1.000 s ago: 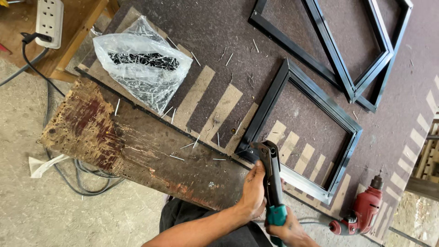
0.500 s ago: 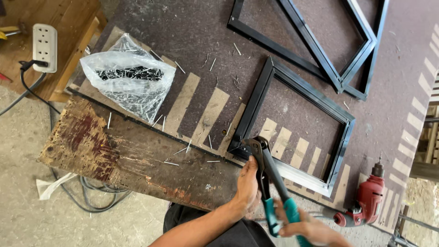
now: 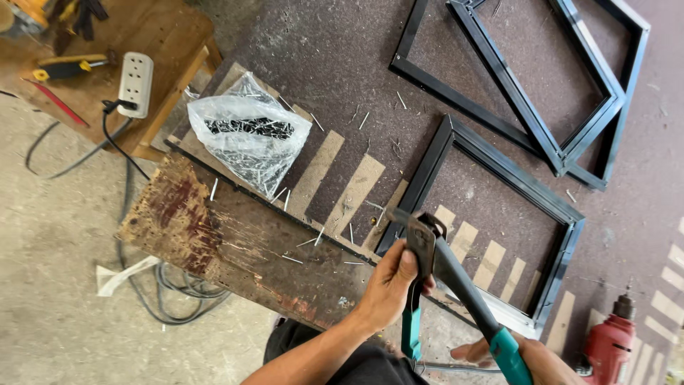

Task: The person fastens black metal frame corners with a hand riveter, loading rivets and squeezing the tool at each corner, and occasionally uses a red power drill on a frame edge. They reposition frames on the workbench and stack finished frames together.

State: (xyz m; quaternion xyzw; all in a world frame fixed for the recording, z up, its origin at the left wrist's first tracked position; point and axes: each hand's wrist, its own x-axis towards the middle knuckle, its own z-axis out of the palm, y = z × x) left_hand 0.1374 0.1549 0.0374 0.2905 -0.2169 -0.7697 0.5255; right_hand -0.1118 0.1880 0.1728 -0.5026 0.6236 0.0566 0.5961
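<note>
Hand riveter (image 3: 427, 246) held up over the near corner of the closer black metal frame (image 3: 563, 214), its dark head just above the left hand's knuckles, the two teal-gripped handles spread wide apart and running down toward the wearer. Left hand (image 3: 390, 285) curled shut around the tool just below the head, thumb up against the metal. Right hand (image 3: 531, 356) low at the edge of view, wrapped around the outer teal handle; fingers partly cut off by the edge, so how tightly it gripped could not be told, though the handle clearly lay in it. Second teal handle hanging between the two hands, untouched.

Left of the left hand: a worn, stained wooden board (image 3: 235, 235) lying across the work surface, loose rivets scattered over it. Beyond the board, farther from the hands, a clear plastic bag of rivets (image 3: 249, 139). Well out past the left hand, a wooden bench (image 3: 157, 43) carrying a white power strip (image 3: 135, 84), black cables trailing down to the concrete floor. Beyond the riveter's head, two more black frames (image 3: 570, 85) overlapping each other. Just right of the right hand, a red power drill (image 3: 609, 346) lying on the brown, paint-masked surface.
</note>
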